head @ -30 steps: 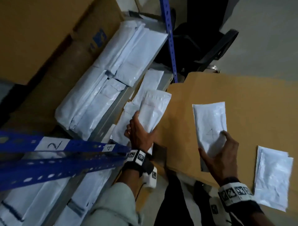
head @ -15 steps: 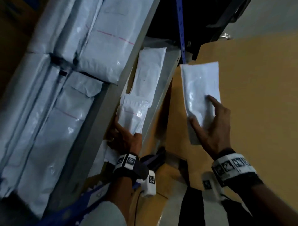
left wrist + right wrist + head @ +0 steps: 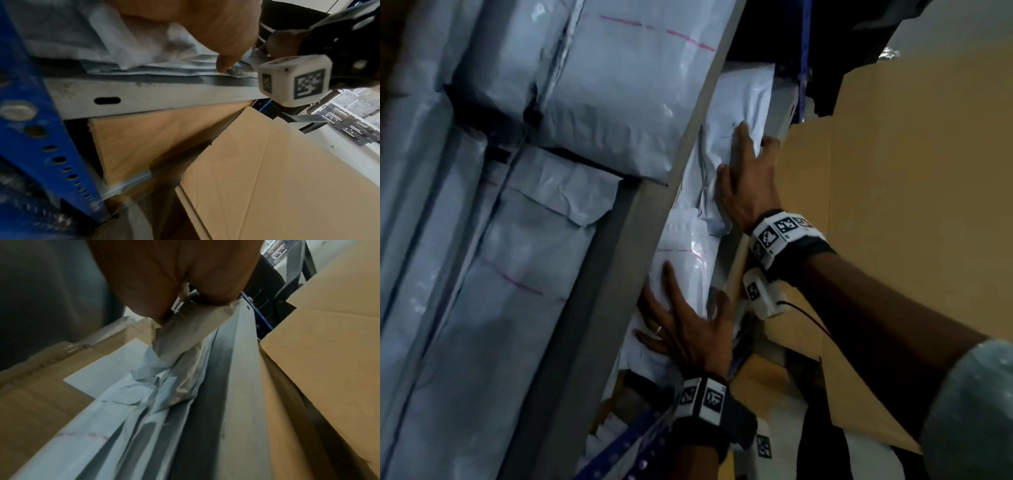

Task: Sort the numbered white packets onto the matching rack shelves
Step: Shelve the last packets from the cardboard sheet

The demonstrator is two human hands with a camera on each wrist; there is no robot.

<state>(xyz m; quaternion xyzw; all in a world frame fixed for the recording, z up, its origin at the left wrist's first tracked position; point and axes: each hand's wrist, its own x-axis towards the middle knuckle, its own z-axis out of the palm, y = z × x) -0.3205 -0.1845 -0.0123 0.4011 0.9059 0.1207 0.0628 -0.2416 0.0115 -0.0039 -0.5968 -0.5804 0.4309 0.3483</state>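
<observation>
In the head view both hands lie on white packets on the lower rack shelf (image 3: 779,113). My right hand (image 3: 753,154) presses flat, fingers spread, on a packet with a pen mark (image 3: 736,99) at the far end. My left hand (image 3: 685,311) rests with straight fingers on a nearer packet with a pink line (image 3: 681,253). The left wrist view shows the left hand (image 3: 222,32) on the packet stack (image 3: 144,48) above the grey shelf beam (image 3: 164,97). The right wrist view has the right hand (image 3: 174,280) on a crumpled packet (image 3: 180,337). No number is readable.
The upper shelf, edged by a grey rim (image 3: 599,291), holds several large white packets (image 3: 619,102). A big cardboard box (image 3: 893,205) stands close on the right of the rack. A blue perforated upright (image 3: 41,129) stands at the near left corner, with more cardboard under the shelf.
My right hand carried its packet from over the cardboard box onto the lower shelf and now presses it down. My left hand flattened on the nearer packet. The head moved closer to the rack.
</observation>
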